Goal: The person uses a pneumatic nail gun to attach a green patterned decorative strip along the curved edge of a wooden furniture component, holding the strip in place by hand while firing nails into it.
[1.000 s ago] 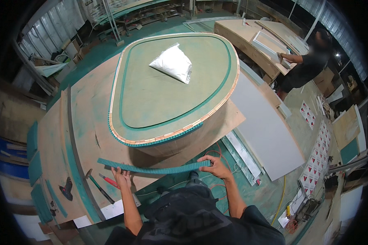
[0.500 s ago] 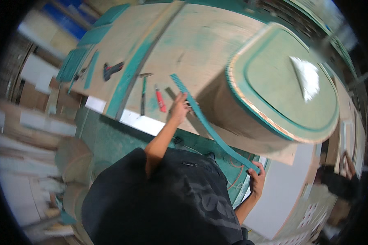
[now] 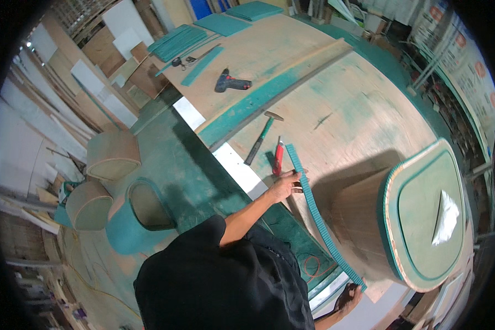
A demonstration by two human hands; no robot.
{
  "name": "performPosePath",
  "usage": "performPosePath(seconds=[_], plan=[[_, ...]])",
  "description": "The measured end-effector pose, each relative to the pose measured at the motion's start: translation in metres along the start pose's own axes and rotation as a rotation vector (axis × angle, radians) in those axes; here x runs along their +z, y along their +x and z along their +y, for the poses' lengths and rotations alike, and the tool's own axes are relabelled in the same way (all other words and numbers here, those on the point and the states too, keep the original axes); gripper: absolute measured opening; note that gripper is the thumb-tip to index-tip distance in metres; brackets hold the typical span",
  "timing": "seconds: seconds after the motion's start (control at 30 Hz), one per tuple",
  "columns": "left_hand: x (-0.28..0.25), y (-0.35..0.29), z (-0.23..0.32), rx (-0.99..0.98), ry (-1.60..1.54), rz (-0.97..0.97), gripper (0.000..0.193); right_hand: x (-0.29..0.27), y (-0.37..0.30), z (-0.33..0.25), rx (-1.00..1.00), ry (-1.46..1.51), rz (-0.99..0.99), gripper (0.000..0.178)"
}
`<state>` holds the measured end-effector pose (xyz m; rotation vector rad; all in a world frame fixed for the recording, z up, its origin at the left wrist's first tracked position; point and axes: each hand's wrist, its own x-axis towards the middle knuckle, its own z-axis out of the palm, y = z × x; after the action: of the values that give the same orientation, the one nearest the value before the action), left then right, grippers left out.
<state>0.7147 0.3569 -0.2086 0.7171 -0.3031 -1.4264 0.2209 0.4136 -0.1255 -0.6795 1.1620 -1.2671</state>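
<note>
A long, bendy teal strip with closely spaced cross-grooves [image 3: 319, 217] is stretched between my hands, bowed slightly. Near its far end, my left hand [image 3: 285, 187] is closed around it, fingers on its side. At the near end my right hand [image 3: 348, 298] pinches the tip. Just right of the strip lies a large D-shaped wooden drum [image 3: 357, 214] with a green face [image 3: 423, 220] and a pale, layered rim. A white plastic bag [image 3: 446, 219] rests on that face. By my left hand lie a red utility knife [image 3: 279, 155] and a hammer [image 3: 262, 140].
Across the plywood table [image 3: 363, 99] runs a long teal-and-wood bar [image 3: 269, 91]. Beyond it are a cordless drill [image 3: 231, 82], a tape measure [image 3: 176, 61] and stacked teal panels [image 3: 179, 43]. Several rounded wooden drums [image 3: 113, 154] stand on the floor at left.
The view has swung left, so table and tools appear further right. The strip has turned, showing its grooved side instead of its smooth one. Both hands keep hold of it.
</note>
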Motion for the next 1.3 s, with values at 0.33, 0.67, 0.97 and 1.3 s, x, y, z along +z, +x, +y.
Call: performPosePath(seconds=[0.33, 0.67, 0.97, 1.3], plan=[[-0.02, -0.007, 0.029, -0.074, 0.007, 0.027, 0.03, 0.014, 0.0, 0.019, 0.075, 0.077, 0.217, 0.063], [0.026, -0.012, 0.002, -0.199, 0.337, 0.225, 0.044, 0.009, -0.044, 0.022, 0.061, -0.25, 0.63, 0.068], [0.115, -0.079, -0.012, -0.116, 0.395, 0.164, 0.091, -0.112, -0.074, 0.033, -0.234, -0.296, 0.718, 0.06], [0.23, -0.135, -0.146, 0.028, 0.333, -0.011, 0.084, -0.258, -0.108, -0.012, -0.521, -0.015, 0.793, 0.093]])
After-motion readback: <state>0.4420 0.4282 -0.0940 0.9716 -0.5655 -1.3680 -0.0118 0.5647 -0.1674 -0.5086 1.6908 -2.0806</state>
